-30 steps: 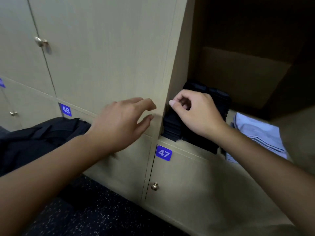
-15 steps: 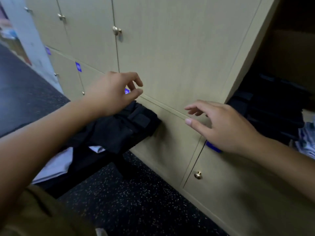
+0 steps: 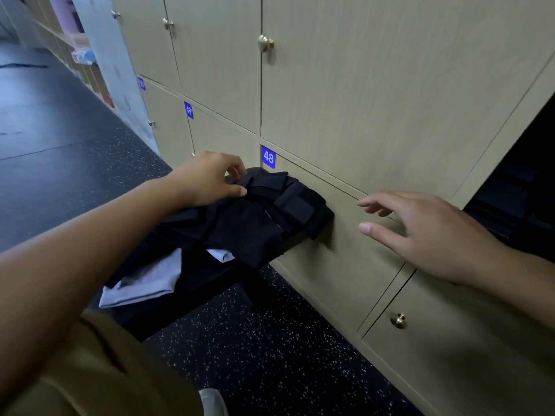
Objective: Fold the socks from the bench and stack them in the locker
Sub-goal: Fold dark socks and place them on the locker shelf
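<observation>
A pile of black socks (image 3: 255,223) lies on the end of a dark bench (image 3: 207,283), close to the locker door marked 48. My left hand (image 3: 207,178) is at the pile's far edge, thumb and fingers pinching the top black sock. My right hand (image 3: 426,232) hovers with fingers spread in front of the closed doors, right of the pile, holding nothing. At the far right edge, the open locker (image 3: 522,187) is dark inside, with a stack of folded black socks faintly visible.
Light grey socks (image 3: 144,280) lie on the bench under the black pile's near edge. Beige locker doors with brass knobs (image 3: 398,321) fill the wall. The speckled dark floor (image 3: 270,355) stretches left, and my tan-clothed leg fills the lower left.
My view swung left from the open locker to the bench. My right hand left the stack inside the locker and opened. My left hand dropped onto the black sock pile.
</observation>
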A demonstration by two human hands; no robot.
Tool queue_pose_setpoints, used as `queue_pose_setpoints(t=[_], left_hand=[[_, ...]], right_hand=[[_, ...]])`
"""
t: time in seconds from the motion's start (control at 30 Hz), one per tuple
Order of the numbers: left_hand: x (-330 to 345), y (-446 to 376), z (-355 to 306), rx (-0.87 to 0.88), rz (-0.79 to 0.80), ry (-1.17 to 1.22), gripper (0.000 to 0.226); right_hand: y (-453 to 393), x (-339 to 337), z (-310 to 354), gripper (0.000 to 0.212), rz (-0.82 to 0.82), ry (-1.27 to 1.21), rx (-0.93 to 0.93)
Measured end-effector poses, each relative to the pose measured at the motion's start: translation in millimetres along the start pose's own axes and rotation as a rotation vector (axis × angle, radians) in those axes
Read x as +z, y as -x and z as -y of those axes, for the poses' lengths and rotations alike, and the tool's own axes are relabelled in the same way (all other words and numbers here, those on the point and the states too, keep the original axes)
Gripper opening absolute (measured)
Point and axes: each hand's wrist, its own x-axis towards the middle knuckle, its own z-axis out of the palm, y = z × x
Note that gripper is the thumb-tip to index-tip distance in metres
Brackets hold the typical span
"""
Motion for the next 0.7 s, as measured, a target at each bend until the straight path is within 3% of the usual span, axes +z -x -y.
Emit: queue_pose_setpoints(t=[0.33, 0.57, 0.7], left_hand=[[60.7, -10.4, -30.1, 0.226, 0.141, -0.097, 0.060], [94.7, -14.6, -54.0, 0.323, 0.283, -0.329, 0.076], [105.1, -17.9, -62.9, 0.316, 0.221, -0.410, 0.087]], right_hand=[[-14.2, 14.5, 0.1, 0.041, 0.055, 0.023, 0.001], [-16.7, 17.7, -5.4, 0.040, 0.036, 0.009, 0.039], [-14.6, 17.2, -11.5, 0.038, 0.021, 0.002, 0.061]])
